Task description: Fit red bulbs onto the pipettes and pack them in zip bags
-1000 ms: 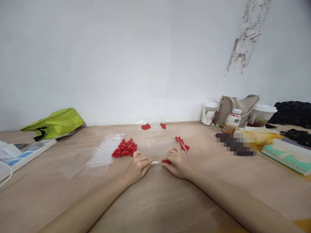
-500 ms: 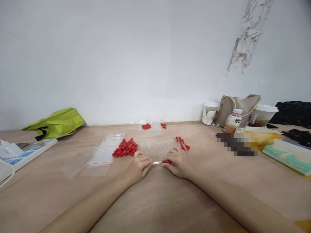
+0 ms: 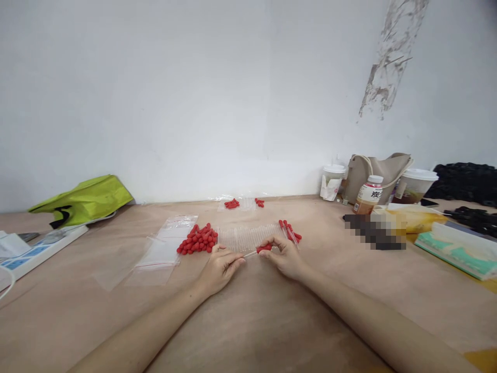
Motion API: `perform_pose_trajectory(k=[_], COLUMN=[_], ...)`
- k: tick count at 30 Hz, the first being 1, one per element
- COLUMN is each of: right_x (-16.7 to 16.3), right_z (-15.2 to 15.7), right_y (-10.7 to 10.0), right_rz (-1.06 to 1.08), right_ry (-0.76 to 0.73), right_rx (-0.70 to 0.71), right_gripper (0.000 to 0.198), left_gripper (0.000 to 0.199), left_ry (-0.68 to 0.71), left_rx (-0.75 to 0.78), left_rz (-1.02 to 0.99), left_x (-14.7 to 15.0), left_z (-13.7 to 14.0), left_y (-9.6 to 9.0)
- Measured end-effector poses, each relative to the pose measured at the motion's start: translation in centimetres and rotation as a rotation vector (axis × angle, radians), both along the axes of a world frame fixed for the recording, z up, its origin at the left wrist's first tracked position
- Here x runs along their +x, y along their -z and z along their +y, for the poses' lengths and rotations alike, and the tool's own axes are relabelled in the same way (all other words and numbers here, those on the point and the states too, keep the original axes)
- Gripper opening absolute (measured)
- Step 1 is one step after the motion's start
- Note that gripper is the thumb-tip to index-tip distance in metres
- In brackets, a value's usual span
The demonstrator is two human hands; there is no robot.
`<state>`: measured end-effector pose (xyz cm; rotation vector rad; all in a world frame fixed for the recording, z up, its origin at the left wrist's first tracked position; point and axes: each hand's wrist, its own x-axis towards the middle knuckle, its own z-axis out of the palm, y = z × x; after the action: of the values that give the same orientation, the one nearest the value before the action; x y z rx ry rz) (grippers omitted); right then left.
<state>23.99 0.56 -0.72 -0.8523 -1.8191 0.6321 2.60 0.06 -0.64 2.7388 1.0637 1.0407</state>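
Note:
My left hand point(image 3: 220, 268) pinches one end of a thin clear dropper tube point(image 3: 250, 254). At its other end, my right hand point(image 3: 285, 257) has its fingers closed on a red rubber bulb point(image 3: 264, 248); whether the tube sits inside the bulb I cannot tell. The tube slants up toward the right. Just beyond my hands lies a row of clear tubes point(image 3: 238, 238), side by side. A pile of red bulbs point(image 3: 199, 239) is left of the row. At its right end rest several tubes with red bulbs on them point(image 3: 289, 230).
Clear zip bags point(image 3: 161, 247) lie at left, near a power strip point(image 3: 42, 251) and a yellow-green bag point(image 3: 87, 199). More red bulbs point(image 3: 232, 204) lie by the wall. A bottle point(image 3: 367, 196), lidded cups point(image 3: 333, 181), a beige bag point(image 3: 382, 173) and a tissue pack point(image 3: 456, 251) stand at right.
My right hand has risen slightly with the red bulb, so the tube now tilts where it was level. My left hand keeps its pinch. The whole view has shifted a little.

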Motion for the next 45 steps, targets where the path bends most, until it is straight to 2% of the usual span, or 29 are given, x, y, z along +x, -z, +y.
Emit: perform_pose_trajectory(k=[3, 7, 8, 10, 13, 18, 25, 28, 31, 34, 37, 45], right_x=[0.5, 3.7, 4.6, 6.2, 7.1, 5.9, 5.5, 6.3, 7.8, 9.4, 10.2, 9.8], right_z=[1.4, 4.8, 5.7, 7.6, 9.9, 11.5, 11.4, 10.8, 9.5, 7.9, 6.8, 6.7], right_y=[-1.2, -4.3, -4.8, -5.3, -4.4, -2.1, -1.7, -1.8, -1.7, -1.2, -0.6, -0.3], right_rz=[0.165, 0.258, 0.22, -0.001, -0.35, -0.504, -0.6, -0.573, -0.547, -0.535, -0.498, -0.464], right_ry=[0.048, 0.273, 0.339, 0.439, 0.556, 0.657, 0.703, 0.737, 0.743, 0.666, 0.572, 0.48], right_rx=[-0.078, -0.116, -0.124, -0.142, -0.149, -0.153, -0.149, -0.171, -0.247, -0.353, -0.437, -0.479], right_gripper=[0.028, 0.042, 0.039, 0.033, 0.027, 0.02, 0.021, 0.029, 0.024, 0.017, 0.02, 0.015], left_gripper=[0.025, 0.027, 0.026, 0.024, 0.021, 0.022, 0.022, 0.022, 0.022, 0.018, 0.013, 0.016], left_ry=[-0.027, -0.119, -0.136, -0.153, -0.132, -0.066, -0.057, -0.063, -0.081, -0.113, -0.148, -0.212], left_rx=[-0.023, -0.053, -0.05, -0.032, -0.012, 0.008, -0.002, -0.002, 0.015, 0.042, 0.064, 0.072], left_rz=[-0.023, -0.059, -0.058, -0.045, -0.008, 0.038, 0.053, 0.052, 0.044, 0.035, 0.033, 0.057], left_x=[-0.2, -0.2, -0.2, -0.1, 0.0, 0.1, 0.1, 0.0, 0.0, 0.0, 0.1, 0.2], left_z=[-0.2, -0.2, -0.2, -0.2, -0.2, -0.3, -0.3, -0.3, -0.3, -0.2, -0.2, -0.3], left_y=[-0.3, -0.6, -0.5, -0.5, -0.5, -0.5, -0.5, -0.6, -0.6, -0.5, -0.4, -0.5])
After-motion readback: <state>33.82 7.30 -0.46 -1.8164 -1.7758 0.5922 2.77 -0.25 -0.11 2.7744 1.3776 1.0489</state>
